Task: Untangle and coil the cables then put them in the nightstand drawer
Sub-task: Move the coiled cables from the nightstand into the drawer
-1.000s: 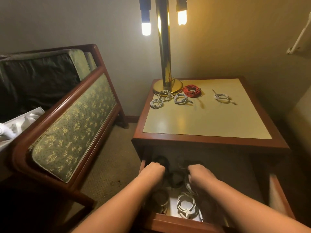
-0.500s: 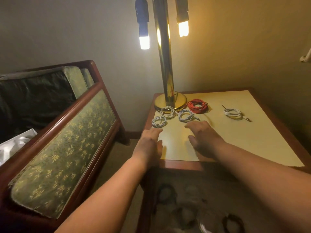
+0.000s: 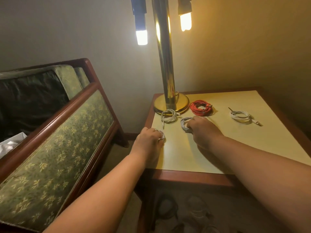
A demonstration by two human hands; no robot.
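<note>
In the head view, the left hand (image 3: 149,140) lay on a small white coil (image 3: 161,135) at the surface's (image 3: 185,158) left edge, fingers closed around it, and the right hand (image 3: 204,132) covered the grey coil (image 3: 185,124), fingers curled on it. The other white coil (image 3: 168,115), red coil (image 3: 201,107) and far white coil (image 3: 240,116) lay beyond the fingers near the lamp base (image 3: 171,102), while the drawer (image 3: 193,214) stood open below, nothing blocking

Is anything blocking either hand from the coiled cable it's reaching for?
Nothing visible: the left hand is already on one white coil and the right hand on another white coil on the nightstand top.
</note>
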